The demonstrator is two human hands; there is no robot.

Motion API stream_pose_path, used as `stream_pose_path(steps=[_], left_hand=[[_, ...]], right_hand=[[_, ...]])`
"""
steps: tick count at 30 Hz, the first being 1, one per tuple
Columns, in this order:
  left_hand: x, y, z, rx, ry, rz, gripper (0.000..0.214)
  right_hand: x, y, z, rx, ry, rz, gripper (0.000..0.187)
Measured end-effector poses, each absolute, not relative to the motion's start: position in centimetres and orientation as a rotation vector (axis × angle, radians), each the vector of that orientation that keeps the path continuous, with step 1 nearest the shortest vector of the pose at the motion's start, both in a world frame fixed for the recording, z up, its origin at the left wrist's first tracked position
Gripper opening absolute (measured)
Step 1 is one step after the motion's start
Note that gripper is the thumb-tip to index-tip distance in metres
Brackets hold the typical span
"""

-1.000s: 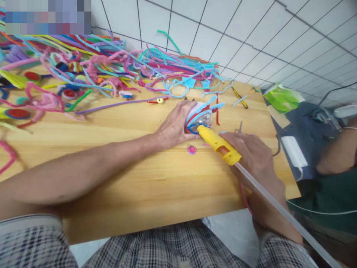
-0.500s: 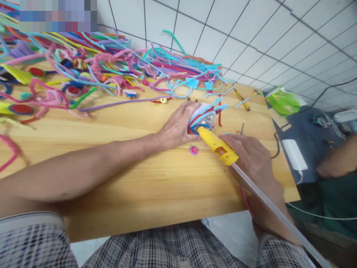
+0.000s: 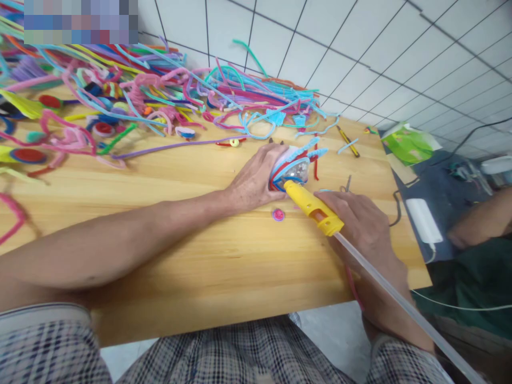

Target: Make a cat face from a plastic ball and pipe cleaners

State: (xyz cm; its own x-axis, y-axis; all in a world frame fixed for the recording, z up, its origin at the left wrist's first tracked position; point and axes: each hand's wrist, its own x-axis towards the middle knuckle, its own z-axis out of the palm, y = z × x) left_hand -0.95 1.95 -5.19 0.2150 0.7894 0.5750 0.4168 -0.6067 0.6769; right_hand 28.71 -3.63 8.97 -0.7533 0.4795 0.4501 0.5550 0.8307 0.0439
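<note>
My left hand [image 3: 256,178] is wrapped round a small craft piece [image 3: 294,168] of blue, red and white pipe cleaners with a shiny clear middle, holding it on the wooden table [image 3: 208,256]. My right hand [image 3: 362,224] grips a yellow glue gun [image 3: 310,205] with a long clear glue stick [image 3: 400,301] running out behind it. The gun's tip touches the near side of the craft piece. A small pink and purple disc [image 3: 278,215] lies on the table just below the two hands.
A big tangle of coloured pipe cleaners [image 3: 160,101] covers the table's far left. A yellow-handled tool [image 3: 347,143] and small scissors [image 3: 344,185] lie to the right. Beyond the right edge are a green packet [image 3: 408,145], a white charger [image 3: 424,221] and another person's arm [image 3: 480,224].
Both hands, the glue gun and the craft piece stay almost as they were. The view has shifted slightly, and the other person's arm at the right has moved a little.
</note>
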Motion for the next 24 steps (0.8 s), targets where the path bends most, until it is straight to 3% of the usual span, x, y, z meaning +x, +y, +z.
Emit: stream_pose_path(steps=[24], left_hand=[[-0.94, 2.34, -5.75, 2.142, 1.119, 1.382, 0.122]], right_hand=[[28.41, -3.40, 8.73, -0.735, -2.570, -0.346, 0.040]])
